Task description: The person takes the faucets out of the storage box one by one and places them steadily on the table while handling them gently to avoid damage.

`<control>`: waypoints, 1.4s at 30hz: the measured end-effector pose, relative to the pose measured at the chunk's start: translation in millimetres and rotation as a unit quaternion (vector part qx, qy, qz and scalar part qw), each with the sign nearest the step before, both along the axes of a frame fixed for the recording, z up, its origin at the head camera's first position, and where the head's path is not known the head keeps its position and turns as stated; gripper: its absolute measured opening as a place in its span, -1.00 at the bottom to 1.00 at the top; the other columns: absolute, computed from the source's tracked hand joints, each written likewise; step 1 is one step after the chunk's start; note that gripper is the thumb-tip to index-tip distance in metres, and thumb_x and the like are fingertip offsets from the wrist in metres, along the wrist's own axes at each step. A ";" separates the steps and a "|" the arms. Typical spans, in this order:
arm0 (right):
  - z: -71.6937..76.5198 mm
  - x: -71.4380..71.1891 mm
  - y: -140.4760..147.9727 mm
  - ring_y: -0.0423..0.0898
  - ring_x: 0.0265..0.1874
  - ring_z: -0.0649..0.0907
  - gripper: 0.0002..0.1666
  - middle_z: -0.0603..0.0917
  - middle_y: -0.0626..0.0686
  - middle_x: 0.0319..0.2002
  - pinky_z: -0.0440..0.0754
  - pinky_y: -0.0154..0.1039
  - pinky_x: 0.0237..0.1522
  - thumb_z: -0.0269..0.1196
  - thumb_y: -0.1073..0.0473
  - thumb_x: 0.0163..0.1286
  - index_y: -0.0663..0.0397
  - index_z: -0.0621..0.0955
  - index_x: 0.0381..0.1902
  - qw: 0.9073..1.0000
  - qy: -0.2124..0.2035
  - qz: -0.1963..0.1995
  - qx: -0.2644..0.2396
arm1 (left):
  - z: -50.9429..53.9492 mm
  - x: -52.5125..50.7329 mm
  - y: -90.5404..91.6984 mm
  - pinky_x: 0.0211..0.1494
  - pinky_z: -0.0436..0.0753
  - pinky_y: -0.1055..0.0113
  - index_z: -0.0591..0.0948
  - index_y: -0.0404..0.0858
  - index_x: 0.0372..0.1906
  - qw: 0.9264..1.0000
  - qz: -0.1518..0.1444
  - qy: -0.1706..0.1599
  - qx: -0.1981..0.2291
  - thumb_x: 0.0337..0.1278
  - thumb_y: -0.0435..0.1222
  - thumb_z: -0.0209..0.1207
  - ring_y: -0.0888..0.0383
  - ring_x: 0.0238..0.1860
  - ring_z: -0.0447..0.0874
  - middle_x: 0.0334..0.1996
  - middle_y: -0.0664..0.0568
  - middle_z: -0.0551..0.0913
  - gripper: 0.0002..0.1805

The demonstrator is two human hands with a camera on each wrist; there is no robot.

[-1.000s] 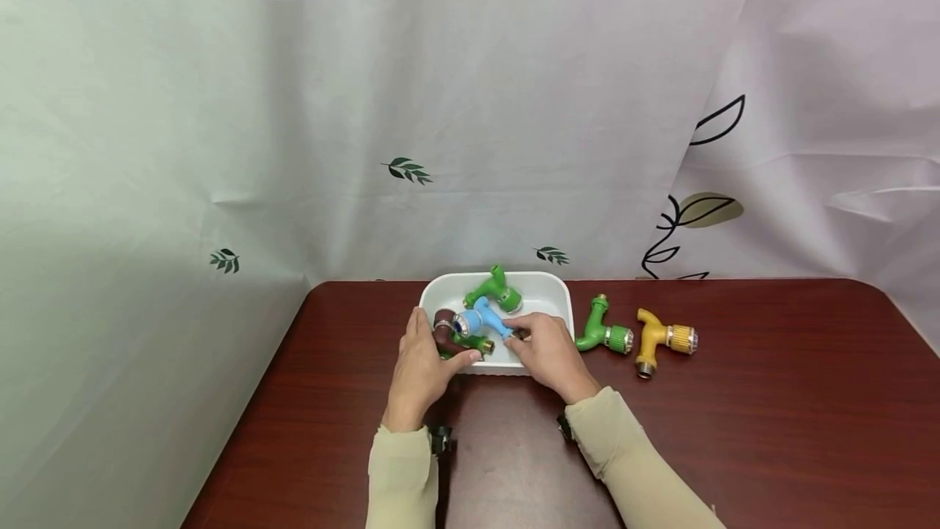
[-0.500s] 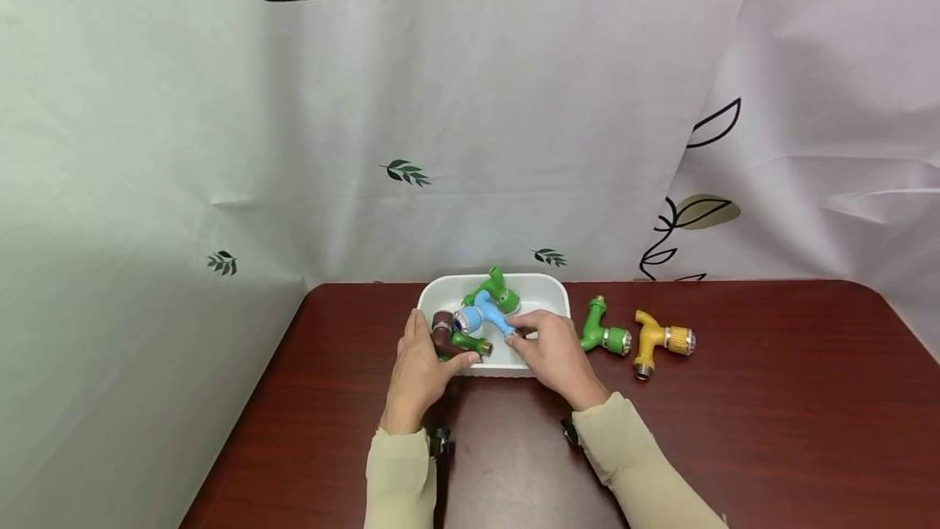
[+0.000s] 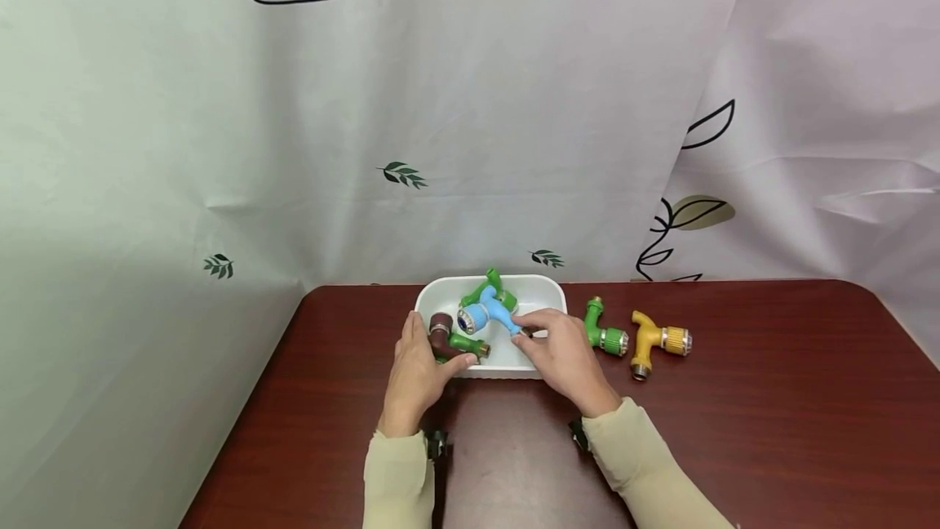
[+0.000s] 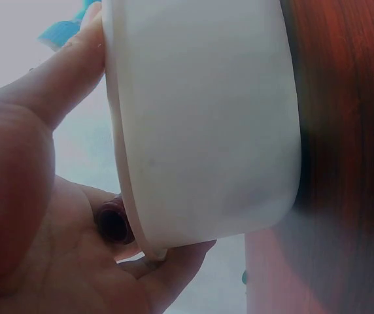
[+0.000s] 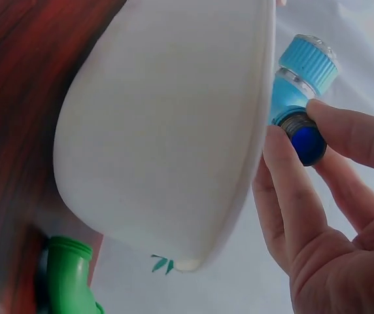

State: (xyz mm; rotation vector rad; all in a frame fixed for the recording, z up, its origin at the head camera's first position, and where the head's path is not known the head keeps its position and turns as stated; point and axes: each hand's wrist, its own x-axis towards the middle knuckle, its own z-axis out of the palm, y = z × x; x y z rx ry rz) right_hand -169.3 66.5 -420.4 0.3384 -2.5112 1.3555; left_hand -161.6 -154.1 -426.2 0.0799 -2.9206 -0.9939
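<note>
A blue tap is held over the white tray by my right hand. In the right wrist view, the thumb and fingers pinch the threaded inlet of the tap, beside the rim. My left hand holds the tray's front left corner, its thumb over the front rim; the left wrist view shows a finger against the outer wall. Inside the tray lie a brown tap, a green tap beside it, and another green tap behind the blue one, partly hidden.
Right of the tray, a green tap lies on the dark red table, partly behind my right hand. Farther right lies a yellow tap. A white patterned curtain hangs behind the table's back edge.
My right hand has shifted slightly right with the blue tap, which now sits a little higher over the tray. The left hand stays at the tray's corner.
</note>
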 end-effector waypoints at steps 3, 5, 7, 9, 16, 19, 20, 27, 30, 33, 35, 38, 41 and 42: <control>3.1 2.2 2.8 -0.08 -0.14 0.75 -0.71 0.77 0.07 -0.12 0.69 -0.06 -0.12 0.49 0.28 0.18 0.14 0.80 -0.10 1.000 -0.006 -0.003 -0.004 | 0.0 0.2 0.0 0.39 0.31 -0.18 -0.01 -0.54 0.54 1.000 -0.001 0.002 0.001 -0.07 0.02 0.53 -0.34 0.46 0.14 0.54 -0.38 0.03 0.30; 5.2 4.3 4.8 -0.09 -0.18 0.76 -0.71 0.76 0.08 -0.10 0.71 -0.10 -0.15 0.49 0.28 0.19 0.13 0.80 -0.09 1.000 -0.011 -0.005 -0.005 | 0.2 0.3 -0.1 0.39 0.31 -0.18 -0.01 -0.54 0.54 1.000 -0.002 0.004 0.001 -0.08 0.02 0.53 -0.35 0.46 0.14 0.54 -0.39 0.03 0.30; 7.5 6.7 6.9 -0.10 -0.22 0.77 -0.71 0.75 0.09 -0.10 0.72 -0.14 -0.18 0.49 0.27 0.20 0.13 0.80 -0.09 1.000 -0.014 -0.006 -0.008 | 0.2 0.3 0.0 0.39 0.31 -0.18 -0.01 -0.55 0.54 1.000 -0.002 0.005 0.002 -0.07 0.02 0.53 -0.36 0.46 0.13 0.54 -0.39 0.02 0.29; 9.4 8.8 8.8 -0.09 -0.22 0.77 -0.71 0.75 0.09 -0.09 0.72 -0.17 -0.19 0.49 0.27 0.20 0.13 0.79 -0.08 1.000 -0.014 -0.006 -0.011 | 0.2 0.3 0.0 0.39 0.31 -0.17 -0.01 -0.55 0.53 1.000 -0.002 0.005 0.001 -0.07 0.02 0.53 -0.36 0.46 0.13 0.54 -0.39 0.02 0.29; 14.6 14.8 18.4 -0.06 -0.26 0.80 -0.71 0.72 0.08 -0.08 0.72 -0.22 -0.24 0.48 0.27 0.22 0.12 0.78 -0.07 0.999 -0.027 -0.011 -0.029 | 0.1 0.0 -0.1 0.41 0.30 -0.16 -0.01 -0.54 0.54 1.000 -0.002 -0.005 0.002 -0.07 0.02 0.52 -0.35 0.48 0.10 0.55 -0.38 0.01 0.29; 15.8 16.2 24.3 -0.05 -0.28 0.80 -0.71 0.72 0.08 -0.09 0.72 -0.24 -0.26 0.48 0.29 0.21 0.12 0.78 -0.07 0.999 -0.020 -0.013 -0.036 | 0.1 0.0 -0.3 0.41 0.29 -0.16 -0.02 -0.53 0.54 1.000 -0.002 -0.009 0.002 -0.06 0.03 0.52 -0.34 0.49 0.09 0.55 -0.37 0.00 0.30; 16.0 16.7 26.2 -0.05 -0.29 0.80 -0.71 0.72 0.09 -0.09 0.72 -0.24 -0.27 0.48 0.29 0.21 0.12 0.78 -0.08 0.999 -0.016 -0.014 -0.037 | 0.2 0.0 -0.4 0.41 0.29 -0.16 -0.02 -0.53 0.54 1.000 -0.002 -0.009 0.001 -0.06 0.03 0.52 -0.34 0.49 0.09 0.55 -0.37 -0.01 0.30; 16.4 21.3 40.1 -0.04 -0.31 0.80 -0.71 0.72 0.10 -0.17 0.72 -0.27 -0.31 0.49 0.31 0.19 0.15 0.77 -0.10 0.999 -0.012 -0.038 -0.029 | 0.5 0.0 -0.7 0.41 0.30 -0.16 -0.02 -0.53 0.54 1.000 -0.003 -0.009 0.000 -0.06 0.04 0.51 -0.33 0.49 0.08 0.55 -0.37 -0.01 0.30; 17.1 24.1 46.5 -0.04 -0.30 0.80 -0.72 0.69 0.12 -0.15 0.73 -0.25 -0.30 0.48 0.29 0.21 0.14 0.76 -0.09 0.998 -0.027 -0.046 -0.021 | 0.6 0.2 -1.1 0.41 0.29 -0.16 -0.02 -0.53 0.54 1.000 -0.005 -0.009 0.000 -0.06 0.05 0.51 -0.34 0.50 0.07 0.55 -0.37 -0.01 0.30; 17.8 26.5 53.2 -0.02 -0.29 0.80 -0.72 0.68 0.15 -0.08 0.73 -0.24 -0.28 0.46 0.29 0.23 0.14 0.75 -0.08 0.998 -0.036 -0.051 -0.017 | 0.5 0.3 -1.8 0.41 0.28 -0.16 -0.03 -0.53 0.55 1.000 -0.005 -0.012 0.000 -0.06 0.05 0.51 -0.34 0.50 0.06 0.56 -0.37 -0.02 0.31; 18.5 27.9 57.7 0.00 -0.27 0.79 -0.72 0.67 0.17 -0.05 0.73 -0.23 -0.27 0.46 0.31 0.23 0.16 0.74 -0.07 0.998 -0.036 -0.052 -0.019 | 0.5 0.1 -2.2 0.42 0.28 -0.16 -0.03 -0.53 0.55 1.000 -0.004 -0.013 0.000 -0.06 0.05 0.51 -0.34 0.50 0.05 0.56 -0.37 -0.02 0.31; 19.2 30.5 64.5 0.00 -0.26 0.79 -0.70 0.67 0.19 -0.03 0.73 -0.25 -0.28 0.46 0.32 0.22 0.17 0.74 -0.06 0.997 -0.033 -0.059 -0.020 | 0.4 -0.7 -2.4 0.42 0.27 -0.15 -0.03 -0.53 0.54 1.000 -0.006 -0.013 -0.001 -0.06 0.05 0.51 -0.34 0.50 0.05 0.56 -0.37 -0.03 0.31; 19.5 33.8 71.2 -0.04 -0.28 0.79 -0.70 0.68 0.16 -0.05 0.71 -0.30 -0.31 0.46 0.31 0.23 0.15 0.74 -0.06 0.997 -0.028 -0.068 -0.015 | 0.2 -1.3 -2.2 0.43 0.27 -0.15 -0.02 -0.54 0.54 1.000 -0.008 -0.011 -0.002 -0.06 0.05 0.51 -0.34 0.50 0.05 0.56 -0.38 -0.02 0.30; 19.3 34.8 73.3 -0.06 -0.30 0.79 -0.70 0.68 0.15 -0.06 0.70 -0.33 -0.33 0.46 0.30 0.23 0.14 0.74 -0.06 0.997 -0.026 -0.070 -0.010 | 0.1 -1.3 -2.1 0.43 0.27 -0.15 -0.02 -0.54 0.54 1.000 -0.008 -0.011 -0.002 -0.06 0.05 0.51 -0.34 0.50 0.05 0.55 -0.38 -0.02 0.30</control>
